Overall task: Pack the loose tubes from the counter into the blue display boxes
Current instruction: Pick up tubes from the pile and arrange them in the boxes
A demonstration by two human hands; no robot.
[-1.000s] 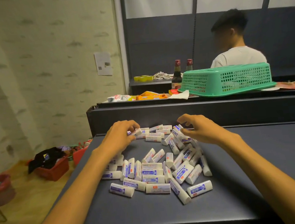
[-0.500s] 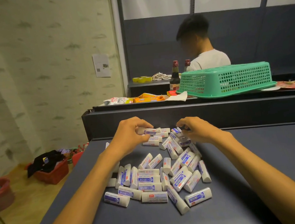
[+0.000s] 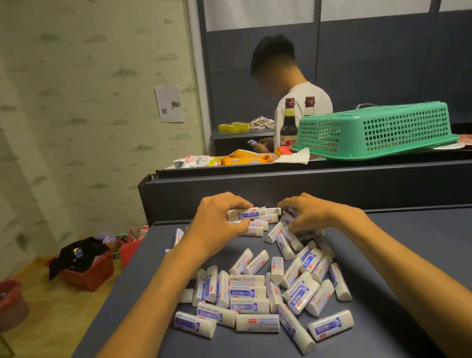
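Several white tubes with blue labels (image 3: 259,291) lie in a loose pile on the dark counter (image 3: 432,259). At the pile's far end my left hand (image 3: 216,225) grips a tube (image 3: 243,214) between thumb and curled fingers. My right hand (image 3: 309,214) has its fingers curled down into the tubes beside it; what it holds is hidden. No blue display box is in view.
A raised dark ledge (image 3: 318,187) runs behind the counter, carrying an upturned green basket (image 3: 376,130), snack packets (image 3: 241,158) and two dark bottles (image 3: 289,122). A person stands behind it. Red bins (image 3: 89,272) sit on the floor to the left.
Both hands have drawn closer together at the far end of the pile, and my left hand has taken hold of a tube. The camera view shifted; the person behind moved left.
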